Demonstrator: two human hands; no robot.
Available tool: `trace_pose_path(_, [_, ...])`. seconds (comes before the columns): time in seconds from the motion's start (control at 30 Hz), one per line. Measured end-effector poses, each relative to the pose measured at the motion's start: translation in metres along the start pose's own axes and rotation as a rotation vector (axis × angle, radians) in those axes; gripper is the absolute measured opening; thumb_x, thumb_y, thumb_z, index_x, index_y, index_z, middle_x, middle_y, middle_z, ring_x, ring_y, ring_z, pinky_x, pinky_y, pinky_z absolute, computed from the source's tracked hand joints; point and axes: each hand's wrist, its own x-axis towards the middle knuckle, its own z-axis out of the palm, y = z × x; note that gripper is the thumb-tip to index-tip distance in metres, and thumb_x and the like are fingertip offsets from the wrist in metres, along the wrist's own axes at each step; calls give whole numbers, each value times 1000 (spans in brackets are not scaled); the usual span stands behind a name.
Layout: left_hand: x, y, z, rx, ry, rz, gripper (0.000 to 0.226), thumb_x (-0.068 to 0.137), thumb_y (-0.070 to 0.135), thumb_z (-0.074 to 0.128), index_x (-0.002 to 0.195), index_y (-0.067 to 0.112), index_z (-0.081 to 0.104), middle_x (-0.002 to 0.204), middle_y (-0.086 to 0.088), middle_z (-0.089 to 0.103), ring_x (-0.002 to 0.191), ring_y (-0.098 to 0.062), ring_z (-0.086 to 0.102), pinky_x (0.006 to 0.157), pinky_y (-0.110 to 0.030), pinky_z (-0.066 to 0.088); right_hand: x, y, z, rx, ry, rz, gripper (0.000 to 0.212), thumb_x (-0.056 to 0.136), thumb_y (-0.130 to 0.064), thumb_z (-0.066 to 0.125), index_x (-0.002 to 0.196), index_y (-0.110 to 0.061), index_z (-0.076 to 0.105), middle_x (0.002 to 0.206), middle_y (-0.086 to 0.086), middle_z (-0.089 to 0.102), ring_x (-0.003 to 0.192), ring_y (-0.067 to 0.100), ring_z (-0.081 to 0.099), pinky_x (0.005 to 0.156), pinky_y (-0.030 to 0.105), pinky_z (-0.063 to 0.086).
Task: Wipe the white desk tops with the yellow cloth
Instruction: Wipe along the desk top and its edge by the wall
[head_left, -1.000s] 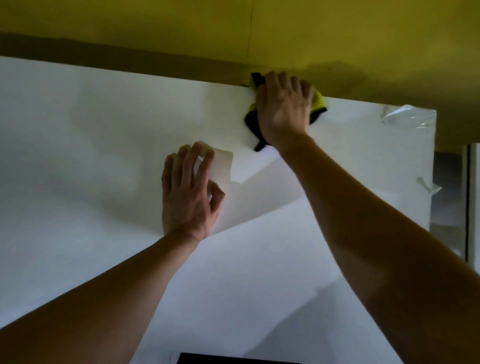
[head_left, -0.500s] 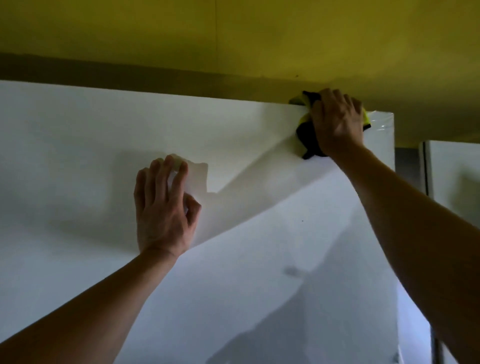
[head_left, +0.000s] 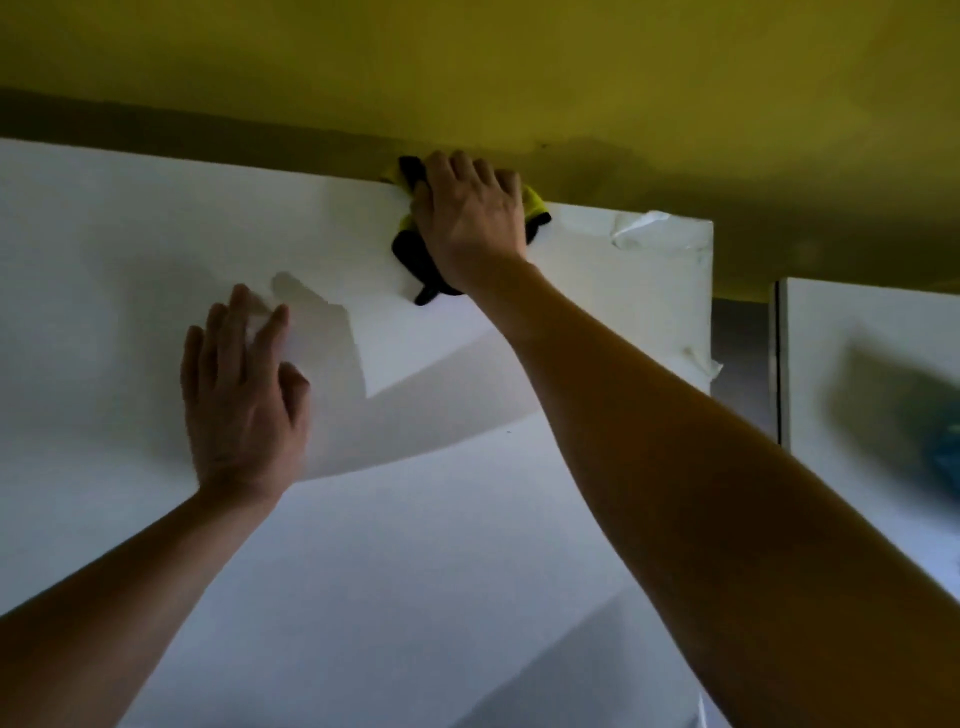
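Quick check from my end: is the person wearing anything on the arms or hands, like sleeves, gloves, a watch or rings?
Nothing worn shows. Both forearms are bare right to the bottom frame edge, with no sleeve cuff in view. The left hand and right hand are gloveless, and both wrists carry no watch or band. No rings show on the fingers that are visible, though the dim light leaves small details uncertain.

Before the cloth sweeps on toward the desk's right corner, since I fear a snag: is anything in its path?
Yes. Peeling film curls up off the white desk top near its far right corner, right of the yellow cloth under the right hand.
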Motion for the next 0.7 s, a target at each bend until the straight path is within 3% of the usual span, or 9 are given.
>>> trace_pose_path(0.2, [-3, 145, 24, -111, -176, 335, 61, 99, 28, 44, 159, 15, 41, 167, -18, 33, 153, -41, 32, 127, -54, 21, -37, 120, -31, -27, 73, 100, 36, 102, -36, 32, 105, -12, 58, 103, 11, 63, 97, 31, 58, 87, 42, 36])
trace_pose_path(0.33, [1, 170, 38, -64, -202, 411, 62, 101, 28, 41, 162, 19, 37, 169, -16, 27, 155, -39, 27, 127, -54, 20, -54, 177, -49, -71, 91, 130, 39, 103, -36, 31, 104, -9, 58, 102, 15, 63, 95, 34, 58, 88, 43, 36])
trace_pose_path(0.53, [1, 174, 40, -48, -175, 381, 64, 98, 28, 42, 161, 19, 37, 169, -15, 30, 155, -39, 29, 126, -55, 22, -40, 150, -37, -92, 89, 301, 47, 98, -39, 24, 109, -13, 62, 109, 12, 66, 103, 32, 59, 93, 43, 35])
trace_pose_path(0.7, [2, 170, 41, -61, -159, 396, 62, 99, 27, 42, 159, 15, 41, 168, -16, 32, 154, -39, 29, 126, -56, 23, -23, 88, -24, -38, -5, 127, 40, 102, -43, 30, 115, -20, 59, 115, 2, 63, 107, 25, 57, 95, 40, 36])
